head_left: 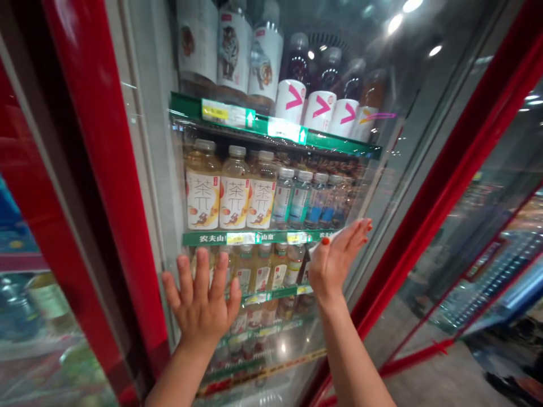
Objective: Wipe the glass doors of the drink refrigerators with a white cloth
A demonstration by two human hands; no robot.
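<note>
My left hand [201, 299] is spread with its palm toward the glass door [292, 345] of a drinks fridge. Nothing is in it, and whether it touches the pane I cannot tell. To the right, my right hand [335, 265] has a white tissue [344, 230] under its thumb and long fingers, against the glass. Only part of this white sheet shows; the palm hides the rest. Behind the pane, tea bottles [235, 195] with white and orange labels and smaller clear bottles [301, 198] stand on a green-edged shelf [203, 238].
Red door frames [106, 169] run down the left, with another red frame [449, 186] on the right. Large tiger-label bottles [235, 51] and dark bottles [292, 96] with white labels fill the top shelf. Grey floor [449, 373] shows at lower right.
</note>
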